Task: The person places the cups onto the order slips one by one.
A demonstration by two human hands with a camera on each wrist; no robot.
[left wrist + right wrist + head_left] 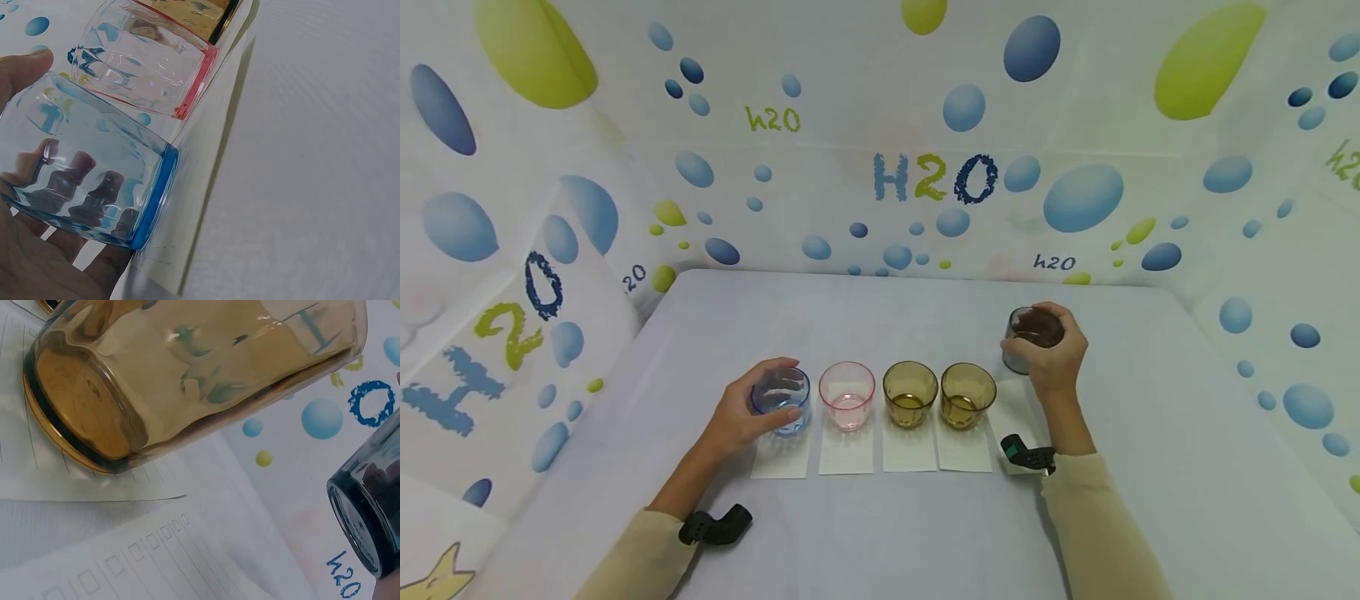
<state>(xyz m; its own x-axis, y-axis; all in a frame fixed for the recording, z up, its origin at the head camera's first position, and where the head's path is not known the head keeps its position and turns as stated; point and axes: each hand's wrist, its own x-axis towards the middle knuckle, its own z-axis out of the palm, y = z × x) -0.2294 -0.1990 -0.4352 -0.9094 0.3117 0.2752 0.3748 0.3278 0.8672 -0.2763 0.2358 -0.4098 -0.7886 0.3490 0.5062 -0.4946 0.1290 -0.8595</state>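
Note:
My left hand (741,417) curls its fingers and thumb round a clear blue drinking glass (788,398), which stands upright at the left end of a row. In the left wrist view, the blue glass (94,162) has its thick base at a pale paper slip (187,206). My right hand (1056,362) grips a dark grey glass (1017,360) at the right, behind the rightmost paper slip (1017,408). Part of the grey glass (369,506) shows at the right wrist view's edge; whether it touches the table I cannot tell.
Between the hands stand a pink-rimmed glass (847,392) and two amber glasses, one left (910,390) and one right (967,392), at the far ends of paper slips. The white-covered table (880,533) meets a patterned cloth backdrop (850,92) behind.

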